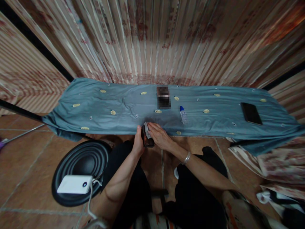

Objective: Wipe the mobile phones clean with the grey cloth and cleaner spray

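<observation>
My left hand grips the left edge of a dark phone at the front edge of a bench covered with a blue-grey cloth. Over the phone's face lies my right hand, fingers pressed onto a small grey wipe. A silver bangle circles my right wrist. My black-trousered knees show below.
On the cloth lie a small clear bottle with a blue cap, a blurred dark item and another dark phone at the right. A black round stool carries a white power bank with a cable. Striped curtains hang behind. Tiled floor below.
</observation>
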A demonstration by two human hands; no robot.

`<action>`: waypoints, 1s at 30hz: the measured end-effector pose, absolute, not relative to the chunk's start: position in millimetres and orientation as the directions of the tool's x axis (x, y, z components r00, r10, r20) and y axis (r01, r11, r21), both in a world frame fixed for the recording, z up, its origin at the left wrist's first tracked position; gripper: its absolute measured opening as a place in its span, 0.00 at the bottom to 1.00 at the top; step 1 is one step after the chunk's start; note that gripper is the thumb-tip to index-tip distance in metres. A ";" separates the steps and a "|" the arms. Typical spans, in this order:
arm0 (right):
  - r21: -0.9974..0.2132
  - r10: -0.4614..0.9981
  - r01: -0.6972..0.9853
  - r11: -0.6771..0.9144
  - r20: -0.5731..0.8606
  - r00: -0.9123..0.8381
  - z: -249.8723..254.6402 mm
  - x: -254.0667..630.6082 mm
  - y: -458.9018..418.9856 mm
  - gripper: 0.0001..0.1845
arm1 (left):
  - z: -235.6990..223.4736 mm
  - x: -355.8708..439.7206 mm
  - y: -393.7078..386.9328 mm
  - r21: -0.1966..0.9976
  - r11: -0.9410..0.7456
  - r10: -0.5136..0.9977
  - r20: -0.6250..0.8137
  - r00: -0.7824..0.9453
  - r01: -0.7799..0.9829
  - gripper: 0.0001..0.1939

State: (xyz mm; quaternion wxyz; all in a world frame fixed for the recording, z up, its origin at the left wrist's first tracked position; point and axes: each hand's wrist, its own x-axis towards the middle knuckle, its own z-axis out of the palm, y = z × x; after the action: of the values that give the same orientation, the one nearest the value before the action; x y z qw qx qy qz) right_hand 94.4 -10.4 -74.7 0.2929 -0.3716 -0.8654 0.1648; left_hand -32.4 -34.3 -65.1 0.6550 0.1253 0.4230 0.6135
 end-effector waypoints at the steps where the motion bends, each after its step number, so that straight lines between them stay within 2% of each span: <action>1: -0.509 0.743 0.546 0.665 0.382 -0.549 -75.2 94.8 -11.1 0.25 | -64.5 -33.7 -33.7 0.683 0.216 0.913 -0.395 -0.105 -0.698 0.22; 5: -0.525 0.732 0.521 0.673 0.369 -0.573 -73.4 95.2 -22.2 0.25 | -63.1 -41.0 -30.3 0.687 0.207 0.910 -0.397 -0.122 -0.697 0.24; 9: -0.517 0.680 0.459 0.723 0.414 -0.605 -66.9 92.1 -39.8 0.25 | -62.3 -45.5 -29.1 0.698 0.224 0.878 -0.447 -0.170 -0.681 0.26; 13: -0.489 0.632 0.421 0.764 0.436 -0.640 -61.7 88.2 -46.8 0.24 | -62.3 -43.0 -31.5 0.671 0.321 0.875 -0.480 -0.063 -0.668 0.29; 15: -0.477 0.626 0.425 0.770 0.434 -0.648 -61.6 88.1 -43.1 0.24 | -64.0 -39.5 -32.3 0.665 0.331 0.870 -0.491 -0.057 -0.669 0.27; 19: -0.458 0.663 0.485 0.745 0.426 -0.616 -66.0 92.4 -27.9 0.24 | -69.6 -31.8 -32.8 0.694 0.275 0.877 -0.464 -0.121 -0.665 0.21; 25: -0.509 0.752 0.559 0.655 0.365 -0.549 -75.4 100.0 -14.7 0.26 | -70.2 -29.9 -35.9 0.737 0.179 0.931 -0.341 -0.131 -0.651 0.20; 30: -0.585 0.805 0.563 0.584 0.327 -0.495 -88.0 96.3 -21.4 0.28 | -63.8 -34.3 -36.2 0.766 0.193 0.915 -0.366 -0.169 -0.614 0.23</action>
State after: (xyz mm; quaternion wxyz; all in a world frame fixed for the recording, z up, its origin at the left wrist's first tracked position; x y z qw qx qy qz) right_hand 96.3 -21.4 -88.0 0.2944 -0.4072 -0.8398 0.2056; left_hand -34.3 -36.2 -63.8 0.6231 0.1653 0.4562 0.6134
